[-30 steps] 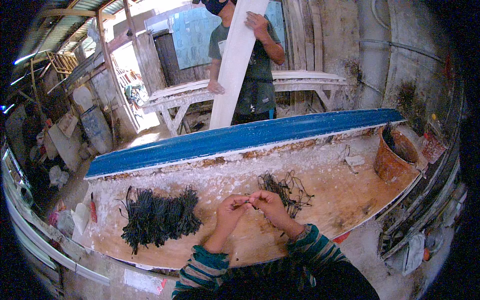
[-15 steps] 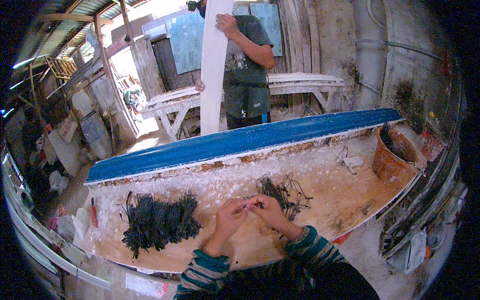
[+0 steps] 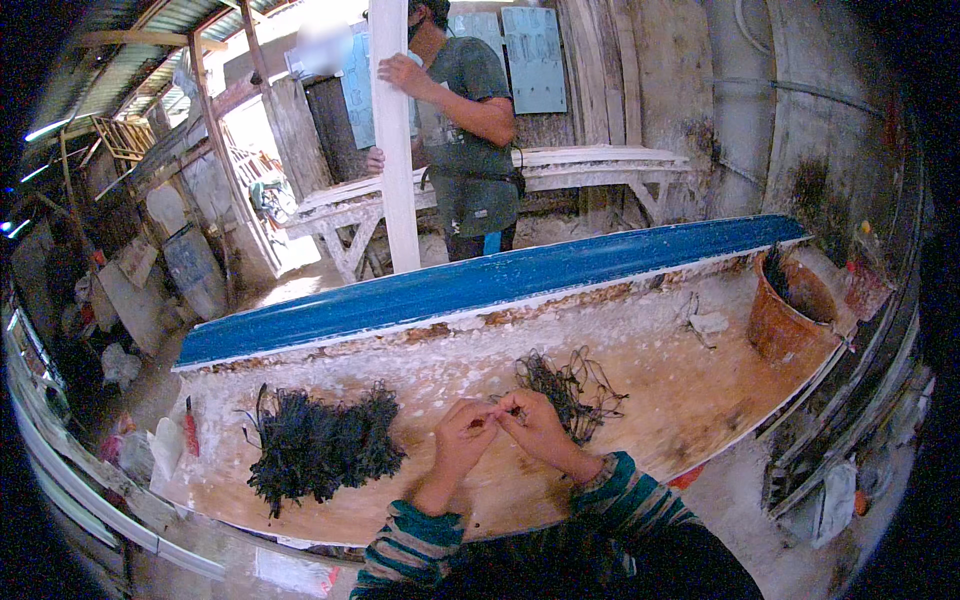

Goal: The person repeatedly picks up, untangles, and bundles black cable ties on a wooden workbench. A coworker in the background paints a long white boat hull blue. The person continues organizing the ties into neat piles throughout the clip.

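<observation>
My left hand and my right hand meet fingertip to fingertip over the pale wooden tabletop. Both are closed in a pinch; whatever lies between the fingertips is too small to make out. Just beyond my right hand is a loose tangle of thin black strands, partly covered by that hand. Left of my left hand, a thick heap of black strand bundles lies in a row on the wood.
A long blue board runs along the table's far side. An orange-brown bucket holding dark stuff stands at the right end. A red-handled tool is at the left. Beyond, a person holds a tall white plank upright before a bench.
The person across the table has shifted left and turned, carrying the upright plank along. My hands stay nearly in place, fingertips still together.
</observation>
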Demonstrator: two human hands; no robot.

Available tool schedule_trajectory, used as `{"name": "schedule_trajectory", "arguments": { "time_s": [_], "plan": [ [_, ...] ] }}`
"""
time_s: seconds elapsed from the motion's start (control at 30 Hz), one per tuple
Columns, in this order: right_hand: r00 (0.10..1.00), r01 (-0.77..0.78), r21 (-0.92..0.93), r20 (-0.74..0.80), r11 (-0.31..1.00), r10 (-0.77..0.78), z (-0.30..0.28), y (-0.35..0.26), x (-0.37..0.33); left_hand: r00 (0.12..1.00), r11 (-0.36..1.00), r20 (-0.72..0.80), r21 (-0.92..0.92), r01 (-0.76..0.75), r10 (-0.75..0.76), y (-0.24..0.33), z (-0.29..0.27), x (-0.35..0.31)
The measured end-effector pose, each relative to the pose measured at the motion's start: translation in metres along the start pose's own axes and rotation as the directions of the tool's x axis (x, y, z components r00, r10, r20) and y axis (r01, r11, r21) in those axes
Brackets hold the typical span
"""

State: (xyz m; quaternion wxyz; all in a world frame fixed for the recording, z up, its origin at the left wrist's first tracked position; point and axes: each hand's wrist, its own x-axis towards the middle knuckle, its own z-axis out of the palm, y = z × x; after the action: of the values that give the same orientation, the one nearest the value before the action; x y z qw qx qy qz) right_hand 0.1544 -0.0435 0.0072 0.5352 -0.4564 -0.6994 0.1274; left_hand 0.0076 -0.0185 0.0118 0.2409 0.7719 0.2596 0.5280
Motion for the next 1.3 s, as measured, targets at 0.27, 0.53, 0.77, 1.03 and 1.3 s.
{"name": "schedule_trajectory", "arguments": {
  "time_s": [0.27,0.53,0.77,1.03,1.3],
  "plan": [
    [0.999,-0.027,0.111,0.034,0.993,0.023,0.005,0.004,-0.005,0.986,0.974,0.001,-0.153,0.167,-0.169,-0.004,0.002,-0.002],
    [0.923,-0.379,0.400,0.235,0.835,0.306,0.002,0.002,-0.005,0.927,0.830,0.041,-0.432,0.353,-0.373,-0.013,0.007,-0.002],
    [0.888,-0.459,0.575,0.326,0.677,0.326,-0.004,-0.003,-0.003,0.925,0.833,0.096,-0.409,0.374,-0.368,-0.003,0.004,-0.001],
    [0.871,-0.486,0.716,0.351,0.501,0.343,0.004,0.010,-0.006,0.953,0.868,0.078,-0.398,0.298,-0.291,-0.006,0.004,0.001],
    [0.862,-0.494,0.731,0.339,0.470,0.377,0.001,0.011,-0.009,0.955,0.909,0.062,-0.294,0.295,-0.290,-0.016,0.005,-0.001]
  ]
}}
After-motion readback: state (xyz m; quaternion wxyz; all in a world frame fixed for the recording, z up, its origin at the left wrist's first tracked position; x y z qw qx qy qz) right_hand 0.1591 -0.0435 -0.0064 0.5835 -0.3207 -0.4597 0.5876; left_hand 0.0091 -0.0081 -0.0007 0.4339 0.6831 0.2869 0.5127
